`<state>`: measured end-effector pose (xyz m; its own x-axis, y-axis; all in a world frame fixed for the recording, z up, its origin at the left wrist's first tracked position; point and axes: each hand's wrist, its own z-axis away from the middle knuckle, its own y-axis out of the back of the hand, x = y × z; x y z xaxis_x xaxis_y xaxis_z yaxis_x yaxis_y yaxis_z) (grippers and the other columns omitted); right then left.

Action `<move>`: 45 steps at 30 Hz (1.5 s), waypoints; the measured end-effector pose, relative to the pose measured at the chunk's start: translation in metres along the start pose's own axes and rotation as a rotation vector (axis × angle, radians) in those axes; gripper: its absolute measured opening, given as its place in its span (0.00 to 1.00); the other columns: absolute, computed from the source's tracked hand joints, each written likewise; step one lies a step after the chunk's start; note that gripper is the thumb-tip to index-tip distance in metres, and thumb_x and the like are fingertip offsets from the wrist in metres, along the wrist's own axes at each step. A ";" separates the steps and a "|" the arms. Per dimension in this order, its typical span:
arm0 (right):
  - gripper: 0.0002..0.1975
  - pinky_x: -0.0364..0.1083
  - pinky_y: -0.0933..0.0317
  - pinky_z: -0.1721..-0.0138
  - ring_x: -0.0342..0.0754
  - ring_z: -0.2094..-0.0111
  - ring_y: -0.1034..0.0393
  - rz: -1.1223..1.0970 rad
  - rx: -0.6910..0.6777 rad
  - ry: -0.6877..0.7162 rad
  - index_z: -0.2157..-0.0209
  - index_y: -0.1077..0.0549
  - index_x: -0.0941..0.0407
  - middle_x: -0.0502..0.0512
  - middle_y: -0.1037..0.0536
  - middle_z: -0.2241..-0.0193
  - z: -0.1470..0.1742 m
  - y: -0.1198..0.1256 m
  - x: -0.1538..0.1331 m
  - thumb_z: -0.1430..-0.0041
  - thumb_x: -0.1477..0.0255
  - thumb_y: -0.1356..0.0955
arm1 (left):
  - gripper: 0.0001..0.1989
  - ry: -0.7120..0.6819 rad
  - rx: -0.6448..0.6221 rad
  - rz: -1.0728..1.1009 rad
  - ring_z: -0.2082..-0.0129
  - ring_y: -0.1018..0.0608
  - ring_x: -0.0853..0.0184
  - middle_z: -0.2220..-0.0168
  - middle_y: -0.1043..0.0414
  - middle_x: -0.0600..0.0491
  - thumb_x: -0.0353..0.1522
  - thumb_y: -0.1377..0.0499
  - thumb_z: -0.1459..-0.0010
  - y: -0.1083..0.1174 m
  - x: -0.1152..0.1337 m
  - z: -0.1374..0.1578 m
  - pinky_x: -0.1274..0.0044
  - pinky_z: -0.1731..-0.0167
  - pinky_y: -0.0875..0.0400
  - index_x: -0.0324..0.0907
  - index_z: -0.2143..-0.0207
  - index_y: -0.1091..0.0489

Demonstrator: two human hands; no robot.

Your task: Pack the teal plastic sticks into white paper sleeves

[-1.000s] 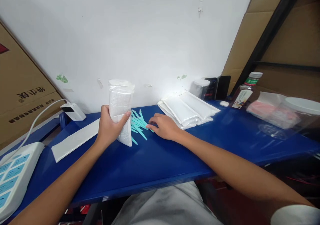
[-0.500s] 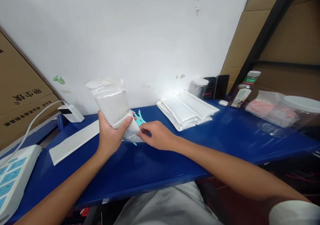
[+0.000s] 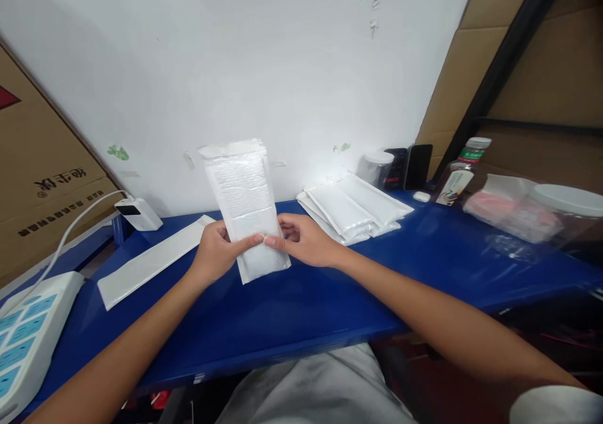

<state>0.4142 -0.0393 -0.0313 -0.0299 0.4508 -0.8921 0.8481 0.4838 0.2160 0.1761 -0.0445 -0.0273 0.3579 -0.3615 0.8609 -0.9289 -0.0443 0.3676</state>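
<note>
A white padded bubble mailer (image 3: 245, 191) is held up above the blue table, its top end leaning slightly left. My left hand (image 3: 219, 251) grips its left edge, thumb across the front. On the right edge, my right hand (image 3: 304, 239) pinches it, with the two thumbs meeting near the lower middle. The fingers behind the mailer are partly hidden. Under and to the left of my left hand, a long flat white packet (image 3: 151, 264) lies on the table. A stack of white padded mailers (image 3: 348, 207) rests to the right, near the wall.
The blue table (image 3: 377, 286) meets a white wall. At left are a white power strip (image 3: 38, 336) and a white device (image 3: 139, 213) on a cable. A lidded jar (image 3: 377, 169), dark phones (image 3: 418, 166), a bottle (image 3: 459, 173) and a large tub (image 3: 565, 204) stand right.
The mailer has moved right and now stands more upright, its front turned towards me. My right hand has shifted from its lower corner up to its right edge. The turquoise strips are now out of sight.
</note>
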 end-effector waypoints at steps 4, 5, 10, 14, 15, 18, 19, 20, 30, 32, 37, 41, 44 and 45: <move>0.21 0.49 0.28 0.60 0.54 0.61 0.21 0.006 0.122 -0.025 0.65 0.21 0.57 0.54 0.17 0.64 -0.002 -0.004 -0.001 0.42 0.52 0.22 | 0.31 0.009 -0.034 0.048 0.57 0.14 0.46 0.57 0.14 0.41 0.56 0.29 0.49 -0.004 0.002 0.001 0.60 0.58 0.16 0.37 0.59 0.17; 0.22 0.49 0.28 0.61 0.54 0.60 0.20 -0.017 0.152 -0.025 0.64 0.21 0.57 0.55 0.16 0.64 -0.003 -0.004 0.000 0.43 0.52 0.22 | 0.31 0.021 -0.071 0.078 0.57 0.14 0.47 0.56 0.14 0.42 0.56 0.29 0.48 -0.004 0.003 0.001 0.60 0.56 0.16 0.38 0.57 0.17; 0.24 0.53 0.25 0.51 0.57 0.51 0.19 -0.131 0.213 -0.009 0.54 0.20 0.57 0.60 0.15 0.53 -0.005 0.003 0.000 0.42 0.53 0.22 | 0.25 0.054 -0.322 0.177 0.53 0.13 0.50 0.50 0.15 0.45 0.47 0.29 0.41 -0.004 0.003 0.004 0.60 0.51 0.17 0.42 0.47 0.19; 0.24 0.55 0.26 0.47 0.59 0.46 0.20 -0.053 0.111 -0.012 0.48 0.20 0.57 0.61 0.16 0.47 -0.003 0.005 -0.007 0.38 0.55 0.23 | 0.22 0.008 -0.282 0.171 0.51 0.14 0.49 0.49 0.16 0.46 0.44 0.29 0.40 -0.006 0.002 0.006 0.60 0.49 0.17 0.42 0.48 0.18; 0.24 0.56 0.27 0.47 0.60 0.46 0.21 -0.041 0.101 -0.014 0.49 0.19 0.57 0.61 0.16 0.47 -0.003 0.006 -0.008 0.39 0.55 0.23 | 0.22 0.009 -0.264 0.164 0.51 0.14 0.48 0.50 0.15 0.46 0.44 0.29 0.41 -0.007 0.002 0.006 0.60 0.50 0.17 0.42 0.49 0.18; 0.24 0.56 0.27 0.46 0.60 0.46 0.21 -0.033 0.111 -0.007 0.49 0.19 0.57 0.61 0.16 0.47 -0.002 0.010 -0.012 0.39 0.54 0.23 | 0.25 0.043 -0.271 0.162 0.55 0.13 0.49 0.53 0.14 0.45 0.45 0.27 0.43 -0.009 0.001 0.007 0.60 0.55 0.15 0.42 0.48 0.18; 0.24 0.56 0.27 0.46 0.60 0.46 0.21 -0.033 0.109 -0.003 0.49 0.19 0.57 0.61 0.15 0.48 -0.002 0.011 -0.012 0.39 0.54 0.23 | 0.25 0.063 -0.301 0.154 0.58 0.13 0.50 0.55 0.14 0.45 0.46 0.27 0.44 -0.009 0.001 0.008 0.61 0.58 0.15 0.41 0.49 0.18; 0.24 0.57 0.27 0.46 0.60 0.46 0.21 -0.030 0.105 -0.002 0.49 0.19 0.57 0.61 0.15 0.48 -0.002 0.013 -0.012 0.39 0.55 0.23 | 0.24 0.082 -0.335 0.141 0.60 0.13 0.50 0.57 0.14 0.45 0.46 0.27 0.44 -0.010 0.001 0.008 0.62 0.61 0.15 0.40 0.50 0.18; 0.24 0.56 0.27 0.48 0.61 0.48 0.20 0.031 0.090 -0.045 0.51 0.19 0.59 0.61 0.15 0.50 -0.005 0.017 -0.010 0.42 0.57 0.21 | 0.21 0.054 -0.346 0.090 0.71 0.16 0.61 0.67 0.17 0.51 0.48 0.31 0.40 -0.017 0.001 0.011 0.71 0.70 0.19 0.40 0.56 0.23; 0.23 0.57 0.26 0.48 0.61 0.49 0.20 0.034 0.150 -0.067 0.51 0.19 0.59 0.62 0.15 0.49 -0.006 0.030 -0.020 0.40 0.58 0.22 | 0.20 0.053 -0.389 0.106 0.74 0.17 0.63 0.69 0.18 0.52 0.49 0.33 0.38 -0.016 0.001 0.011 0.72 0.71 0.20 0.41 0.58 0.24; 0.18 0.57 0.22 0.53 0.59 0.52 0.19 0.104 0.295 -0.205 0.46 0.20 0.55 0.64 0.17 0.46 0.001 0.107 -0.048 0.36 0.65 0.25 | 0.17 -0.001 -0.330 0.002 0.74 0.18 0.66 0.69 0.20 0.52 0.47 0.34 0.35 -0.011 0.003 0.010 0.75 0.70 0.21 0.42 0.62 0.24; 0.16 0.55 0.23 0.51 0.60 0.52 0.19 0.296 0.440 -0.380 0.48 0.19 0.56 0.64 0.15 0.50 0.016 0.172 -0.047 0.36 0.67 0.27 | 0.17 -0.005 -0.272 -0.014 0.73 0.18 0.65 0.71 0.21 0.52 0.47 0.34 0.36 -0.011 -0.001 0.007 0.74 0.69 0.20 0.42 0.63 0.24; 0.18 0.54 0.26 0.48 0.62 0.47 0.21 0.600 0.391 -0.596 0.48 0.18 0.58 0.66 0.17 0.46 0.021 0.195 -0.033 0.36 0.65 0.27 | 0.18 -0.004 -0.248 -0.042 0.73 0.18 0.64 0.72 0.21 0.52 0.48 0.34 0.36 -0.011 -0.006 0.004 0.73 0.69 0.20 0.42 0.63 0.24; 0.20 0.55 0.27 0.47 0.64 0.45 0.22 0.730 0.363 -0.664 0.46 0.19 0.59 0.69 0.19 0.44 0.022 0.198 -0.027 0.36 0.64 0.26 | 0.18 -0.006 -0.239 -0.058 0.73 0.18 0.64 0.72 0.21 0.52 0.48 0.34 0.36 -0.010 -0.008 0.004 0.73 0.70 0.21 0.42 0.63 0.24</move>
<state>0.5947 0.0280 0.0272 0.7550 -0.0123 -0.6556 0.6547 -0.0429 0.7547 0.1823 -0.0446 -0.0392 0.4085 -0.3705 0.8342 -0.8579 0.1563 0.4895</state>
